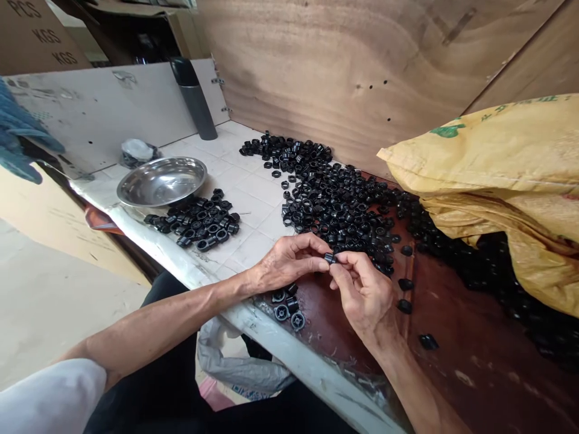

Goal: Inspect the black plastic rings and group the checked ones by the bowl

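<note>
Black part [330,258] is being pinched by left hand [289,260] and right hand [370,294] near large pile [332,208], risking loss there if grip slips.

Premises: a workshop, by appearance. Noted: black parts [337,208] heaped mid-frame, a sack [493,157] at right, a carton [34,45] (marked "PCS" and "KGS") upper left, a tiled bench [246,181] at centre.

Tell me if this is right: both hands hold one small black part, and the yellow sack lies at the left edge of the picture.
Not quite: the yellow sack lies at the right edge of the head view, not the left. The left hand and right hand do hold one small black part.
</note>
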